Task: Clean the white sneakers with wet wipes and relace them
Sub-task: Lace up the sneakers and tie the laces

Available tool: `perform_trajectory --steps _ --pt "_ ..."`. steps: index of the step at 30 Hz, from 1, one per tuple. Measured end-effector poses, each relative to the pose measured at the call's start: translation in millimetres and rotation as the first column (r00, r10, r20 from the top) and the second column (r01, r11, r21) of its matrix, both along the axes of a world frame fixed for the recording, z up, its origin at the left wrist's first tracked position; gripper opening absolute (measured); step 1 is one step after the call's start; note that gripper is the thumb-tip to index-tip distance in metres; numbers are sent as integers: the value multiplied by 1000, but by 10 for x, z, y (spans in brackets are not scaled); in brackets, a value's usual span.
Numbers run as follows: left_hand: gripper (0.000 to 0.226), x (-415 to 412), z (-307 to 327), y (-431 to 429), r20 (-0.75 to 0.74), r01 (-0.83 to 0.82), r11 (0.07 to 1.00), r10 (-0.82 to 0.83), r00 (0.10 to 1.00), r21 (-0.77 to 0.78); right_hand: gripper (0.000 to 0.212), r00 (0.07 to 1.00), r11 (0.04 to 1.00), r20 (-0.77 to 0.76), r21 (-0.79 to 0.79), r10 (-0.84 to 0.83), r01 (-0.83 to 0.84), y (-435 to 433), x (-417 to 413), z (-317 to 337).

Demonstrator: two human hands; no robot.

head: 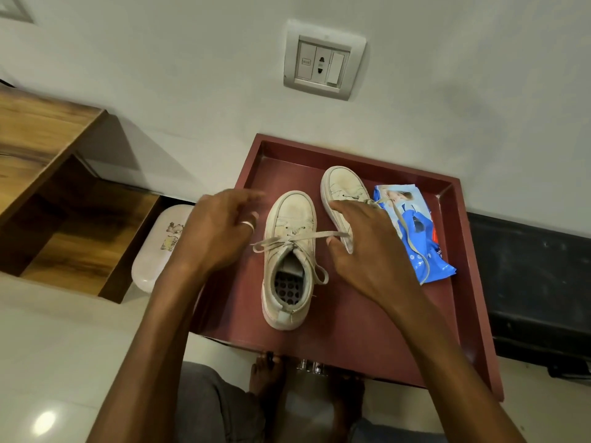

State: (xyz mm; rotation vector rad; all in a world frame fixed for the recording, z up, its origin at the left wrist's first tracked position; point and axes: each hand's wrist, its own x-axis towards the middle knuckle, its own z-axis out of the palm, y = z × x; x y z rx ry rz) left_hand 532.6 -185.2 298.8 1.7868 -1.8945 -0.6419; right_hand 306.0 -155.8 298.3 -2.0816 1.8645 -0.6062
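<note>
left hand (220, 231): left of centre, hovering over the tray's left edge; fingers loosely curled, motion-blurred, nothing in them; silver ring (248, 223) on one finger
right hand (364, 251): centre-right, lying over the heel half of the far sneaker with fingers spread; thumb just beside a lace end; cannot tell if it pinches the lace
near sneaker: scuffed white leather low-top sneaker (289, 219), centre of frame, upright on the tray, toe toward the wall
lace: flat off-white shoelace (307, 237) across the near sneaker's top eyelets, one end reaching under the right hand, the other looping down its right side
far sneaker: second white low-top sneaker (343, 183), upper right of the first, toe toward the wall, its lace (423, 270) trailing over the packet
wipes: blue plastic wet-wipe packet (415, 238), right part of the tray, just beside the far sneaker
tray: dark red square tray with raised rim (351, 314), centre-right
rest: brown wooden shelf (48, 148) at left; white oval case with cartoon print (153, 251) on the floor beside it; white wall socket plate (323, 59) at top; bare foot (268, 375) at the bottom under the tray's edge
</note>
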Motion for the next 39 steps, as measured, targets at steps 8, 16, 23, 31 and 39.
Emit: perform_trajectory --steps 8,16,23,31,39 --pt "41 -164 -76 65 -32 315 918 -317 948 242 35 970 961 77 140 231 -240 66 171 -73" --pt "49 -93 -53 108 -38 300 902 -303 952 311 28 963 948 -61 202 262 -245 130 104 -86" --pt "52 -80 -71 98 -53 278 900 -276 960 335 26 965 954 -63 179 254 -240 127 91 -58" --pt "24 -71 -77 125 44 278 866 -325 945 415 41 978 960 -152 262 145 -102 344 348 -66" --pt "20 -55 -120 78 149 193 936 -244 958 295 23 995 989 -91 146 41 -27 146 483 -204"
